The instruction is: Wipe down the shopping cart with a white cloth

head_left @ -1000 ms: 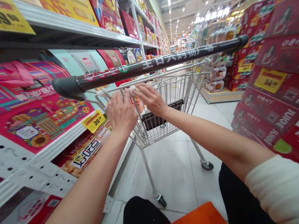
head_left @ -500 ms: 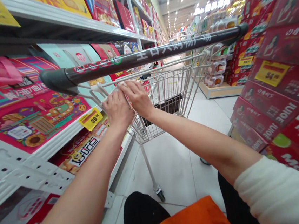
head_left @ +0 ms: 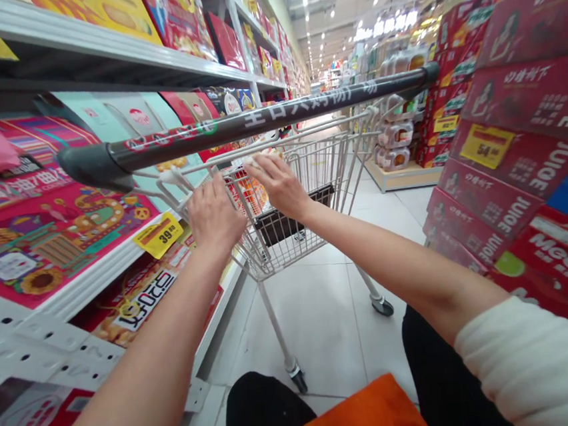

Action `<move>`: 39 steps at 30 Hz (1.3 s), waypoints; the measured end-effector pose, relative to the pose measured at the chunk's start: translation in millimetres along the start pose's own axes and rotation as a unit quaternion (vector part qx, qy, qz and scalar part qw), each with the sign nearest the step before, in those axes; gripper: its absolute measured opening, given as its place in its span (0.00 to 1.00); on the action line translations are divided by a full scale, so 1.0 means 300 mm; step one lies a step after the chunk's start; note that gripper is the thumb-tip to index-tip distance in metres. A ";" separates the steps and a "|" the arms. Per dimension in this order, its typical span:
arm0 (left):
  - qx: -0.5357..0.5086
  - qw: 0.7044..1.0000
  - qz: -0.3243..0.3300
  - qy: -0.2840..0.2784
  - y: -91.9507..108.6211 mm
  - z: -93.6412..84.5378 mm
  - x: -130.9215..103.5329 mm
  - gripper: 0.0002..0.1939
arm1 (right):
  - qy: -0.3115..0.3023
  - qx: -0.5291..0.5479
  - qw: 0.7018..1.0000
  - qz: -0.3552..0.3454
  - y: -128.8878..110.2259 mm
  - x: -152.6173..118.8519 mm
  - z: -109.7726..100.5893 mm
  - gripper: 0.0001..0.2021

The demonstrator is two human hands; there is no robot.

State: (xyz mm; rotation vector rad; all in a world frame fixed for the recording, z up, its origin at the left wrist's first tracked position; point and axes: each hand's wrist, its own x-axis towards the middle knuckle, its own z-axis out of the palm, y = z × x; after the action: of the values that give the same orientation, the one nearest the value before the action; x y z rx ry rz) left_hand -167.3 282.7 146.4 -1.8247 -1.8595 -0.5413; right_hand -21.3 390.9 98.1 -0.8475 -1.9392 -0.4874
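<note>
A wire shopping cart with a dark handle bar stands in front of me. Below the bar, at the cart's rear left, my left hand is bent forward with its fingers curled. Its fingertips are hidden, so what it grips cannot be made out. To its right, my right hand reaches over the rear wires, fingers bent down by a pale, colourful edge. Between the hands, a red-and-orange package shows through the wires; whether a hand holds it is unclear.
Shelves on the left hold gift boxes, with a yellow price tag on the edge. Stacked red drink cartons rise close on the right. A low wooden platform with bottled goods stands further along the tiled floor.
My hands, close together before, have moved apart, the right one going rightward. More of the red-and-orange package shows between them. The cart's handle sits slightly further left and lower in view.
</note>
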 end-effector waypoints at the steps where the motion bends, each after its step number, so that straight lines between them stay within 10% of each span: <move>1: 0.001 1.000 0.004 -0.001 -0.003 0.000 -0.001 0.36 | -0.011 0.000 1.000 -0.013 0.002 -0.008 -0.002 0.30; 10: 0.009 1.000 0.023 0.002 0.013 -0.020 -0.013 0.40 | 0.159 0.010 0.955 0.252 0.387 -0.162 -0.114 0.35; 19: 0.015 0.999 0.019 -0.038 0.032 -0.054 -0.019 0.39 | 0.093 0.006 0.982 0.163 0.124 -0.108 -0.034 0.24; 25: 0.024 1.000 0.013 -0.014 0.035 -0.042 -0.026 0.39 | 0.127 0.050 0.966 0.221 0.236 -0.184 -0.137 0.33; 32: 0.001 1.000 0.016 -0.005 0.040 -0.046 -0.029 0.39 | 0.149 0.023 0.970 0.189 0.270 -0.198 -0.172 0.09; 39: 0.015 0.999 0.032 0.017 0.020 -0.025 -0.038 0.40 | 0.284 -0.021 0.917 0.278 0.377 -0.144 -0.172 0.08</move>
State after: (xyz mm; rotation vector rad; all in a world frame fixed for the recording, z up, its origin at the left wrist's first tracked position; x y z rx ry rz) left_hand -160.9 269.4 145.5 -1.8369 -1.7708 -0.5158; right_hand 106.3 419.8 84.4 -1.0904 -1.0965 -0.3726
